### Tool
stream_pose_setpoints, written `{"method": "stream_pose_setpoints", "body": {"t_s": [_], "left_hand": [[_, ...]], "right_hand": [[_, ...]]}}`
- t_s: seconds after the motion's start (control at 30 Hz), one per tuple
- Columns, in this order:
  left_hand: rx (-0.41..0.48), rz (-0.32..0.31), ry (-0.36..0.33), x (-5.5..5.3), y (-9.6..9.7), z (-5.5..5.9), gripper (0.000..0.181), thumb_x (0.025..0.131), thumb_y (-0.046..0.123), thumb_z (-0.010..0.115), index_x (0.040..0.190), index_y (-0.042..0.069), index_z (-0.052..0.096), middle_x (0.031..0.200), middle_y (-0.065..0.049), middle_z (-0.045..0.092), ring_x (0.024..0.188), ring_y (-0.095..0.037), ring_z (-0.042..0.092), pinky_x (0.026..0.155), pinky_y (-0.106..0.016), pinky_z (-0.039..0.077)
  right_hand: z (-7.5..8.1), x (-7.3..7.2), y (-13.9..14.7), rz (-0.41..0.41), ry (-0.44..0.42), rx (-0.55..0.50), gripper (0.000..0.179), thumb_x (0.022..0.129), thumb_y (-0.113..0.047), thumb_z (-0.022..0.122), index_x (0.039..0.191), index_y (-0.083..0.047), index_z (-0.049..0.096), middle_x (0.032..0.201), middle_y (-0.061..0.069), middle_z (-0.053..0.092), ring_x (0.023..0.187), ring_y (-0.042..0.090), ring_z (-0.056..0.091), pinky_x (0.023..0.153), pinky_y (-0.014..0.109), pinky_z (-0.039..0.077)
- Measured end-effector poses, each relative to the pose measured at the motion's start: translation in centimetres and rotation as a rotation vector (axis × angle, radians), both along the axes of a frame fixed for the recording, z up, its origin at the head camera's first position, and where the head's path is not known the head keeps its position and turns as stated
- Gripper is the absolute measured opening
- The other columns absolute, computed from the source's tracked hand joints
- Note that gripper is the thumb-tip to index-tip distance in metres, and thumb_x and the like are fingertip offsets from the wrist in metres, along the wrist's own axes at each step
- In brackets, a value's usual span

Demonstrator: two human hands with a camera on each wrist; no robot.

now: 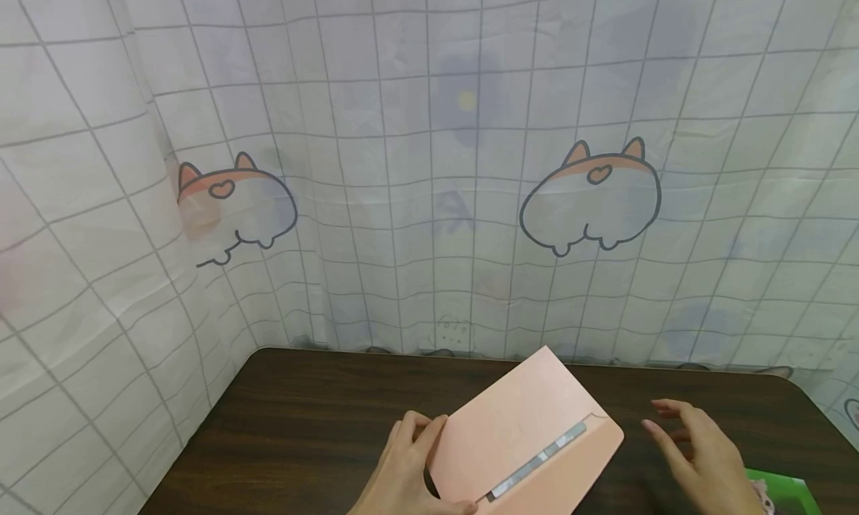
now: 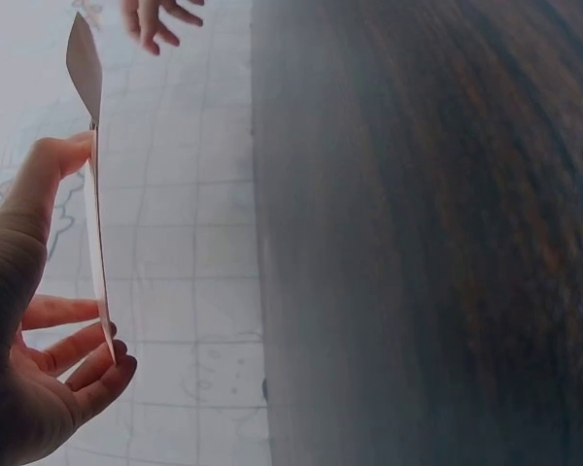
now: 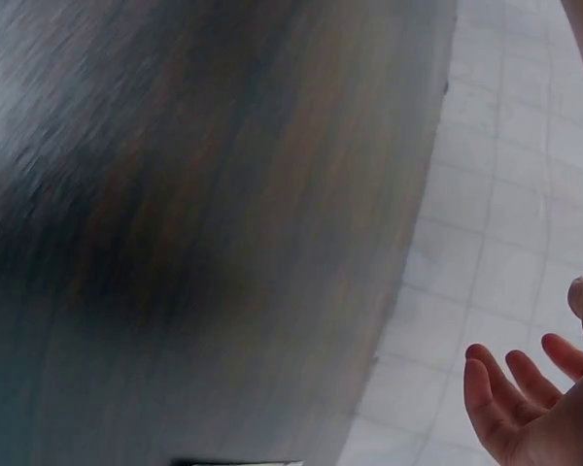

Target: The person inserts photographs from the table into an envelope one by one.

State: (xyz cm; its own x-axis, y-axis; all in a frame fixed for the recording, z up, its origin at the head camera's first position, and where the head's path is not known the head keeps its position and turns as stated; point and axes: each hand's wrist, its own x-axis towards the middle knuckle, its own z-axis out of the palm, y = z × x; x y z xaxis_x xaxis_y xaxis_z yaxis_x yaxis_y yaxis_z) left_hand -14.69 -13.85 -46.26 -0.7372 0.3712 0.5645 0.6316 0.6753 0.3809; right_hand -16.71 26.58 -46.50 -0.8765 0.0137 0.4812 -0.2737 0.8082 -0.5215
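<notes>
A pink envelope is held tilted above the dark table, its flap unfolded toward the lower right. Along the fold runs a narrow silvery-grey strip. My left hand grips the envelope at its left side, the thumb on the near face. Seen almost edge-on in the left wrist view, the envelope stands between thumb and fingers. Apart from it, to the right, my right hand hovers with fingers loosely bent and nothing in them; the right wrist view shows the same hand.
Under the right forearm lies a bright green flat item, partly hidden by the wrist. The dark wood-grain table has rounded far corners. A white grid-patterned curtain with cartoon animals hangs right behind it and along the left.
</notes>
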Motion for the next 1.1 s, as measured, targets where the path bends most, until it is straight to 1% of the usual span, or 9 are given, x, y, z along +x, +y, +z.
{"method": "stream_pose_setpoints", "body": {"t_s": [0.1,0.27,0.43,0.5,0.6,0.7,0.83,0.97,1.1], "left_hand": [[-0.011,-0.001,0.012,0.0,0.0,0.0,0.093,0.076,0.066,0.087,0.133,-0.004,0.067,0.11,0.003,0.049,0.098,-0.006,0.043,0.076,-0.024,0.045],[-0.012,-0.003,-0.005,-0.1,0.0,-0.2,0.092,0.074,0.064,0.089,0.133,-0.003,0.068,0.111,0.004,0.048,0.098,-0.006,0.042,0.077,-0.024,0.045],[-0.016,0.002,-0.017,-0.1,0.0,-0.2,0.092,0.074,0.066,0.088,0.133,-0.002,0.068,0.11,0.004,0.048,0.097,-0.006,0.042,0.076,-0.024,0.044],[-0.011,0.003,-0.035,-0.1,0.0,-0.1,0.092,0.073,0.066,0.088,0.133,-0.002,0.068,0.11,0.005,0.048,0.097,-0.006,0.042,0.076,-0.024,0.044],[0.0,0.002,-0.066,-0.1,0.0,-0.2,0.093,0.073,0.065,0.089,0.134,-0.002,0.067,0.109,0.005,0.047,0.096,-0.005,0.042,0.076,-0.024,0.043],[0.002,-0.008,-0.087,-0.1,0.1,-0.3,0.094,0.073,0.065,0.089,0.134,-0.002,0.067,0.107,0.006,0.047,0.095,-0.004,0.041,0.076,-0.023,0.042],[0.003,-0.022,-0.136,-0.1,0.1,-0.4,0.093,0.075,0.066,0.087,0.135,-0.002,0.066,0.107,0.005,0.046,0.094,-0.004,0.039,0.075,-0.023,0.04],[0.003,-0.017,-0.21,0.0,0.1,-0.3,0.09,0.076,0.066,0.086,0.135,0.001,0.065,0.108,0.004,0.046,0.093,-0.006,0.039,0.074,-0.025,0.04],[0.0,-0.011,-0.232,0.0,0.2,-0.3,0.089,0.074,0.066,0.087,0.133,0.003,0.065,0.108,0.004,0.046,0.091,-0.006,0.038,0.073,-0.025,0.04]], "right_hand": [[-0.4,-0.1,0.9,-0.005,-0.019,0.026,0.032,0.101,-0.016,0.072,0.126,0.003,0.064,0.112,0.024,0.068,0.071,0.009,0.065,0.056,0.023,0.051],[-1.0,-0.4,2.6,-0.006,-0.049,0.067,0.032,0.103,-0.019,0.07,0.125,0.004,0.064,0.113,0.026,0.068,0.074,0.022,0.067,0.058,0.023,0.051],[-1.5,-0.6,4.3,-0.013,-0.056,0.096,0.031,0.104,-0.019,0.069,0.122,0.005,0.065,0.112,0.026,0.068,0.074,0.025,0.066,0.058,0.024,0.05],[-1.7,-0.7,4.8,-0.015,-0.044,0.105,0.03,0.103,-0.018,0.069,0.12,0.006,0.065,0.11,0.028,0.068,0.075,0.027,0.066,0.059,0.029,0.053],[-1.9,-0.7,5.6,-0.028,-0.043,0.132,0.029,0.102,-0.015,0.07,0.118,0.008,0.064,0.108,0.03,0.068,0.075,0.031,0.067,0.061,0.044,0.056],[-1.9,-0.8,6.3,-0.053,-0.097,0.163,0.032,0.103,-0.017,0.069,0.119,0.009,0.063,0.108,0.034,0.065,0.075,0.034,0.068,0.063,0.056,0.055],[-1.9,-0.8,7.5,-0.077,-0.176,0.191,0.037,0.105,-0.022,0.066,0.122,0.011,0.06,0.111,0.041,0.061,0.078,0.038,0.068,0.065,0.059,0.055],[-2.1,-0.7,8.7,-0.097,-0.18,0.206,0.039,0.105,-0.023,0.066,0.121,0.012,0.06,0.112,0.044,0.059,0.081,0.043,0.068,0.065,0.06,0.055],[-2.7,-0.9,9.9,-0.127,-0.19,0.223,0.042,0.106,-0.026,0.065,0.12,0.013,0.059,0.113,0.045,0.058,0.092,0.054,0.062,0.071,0.067,0.051]]}}
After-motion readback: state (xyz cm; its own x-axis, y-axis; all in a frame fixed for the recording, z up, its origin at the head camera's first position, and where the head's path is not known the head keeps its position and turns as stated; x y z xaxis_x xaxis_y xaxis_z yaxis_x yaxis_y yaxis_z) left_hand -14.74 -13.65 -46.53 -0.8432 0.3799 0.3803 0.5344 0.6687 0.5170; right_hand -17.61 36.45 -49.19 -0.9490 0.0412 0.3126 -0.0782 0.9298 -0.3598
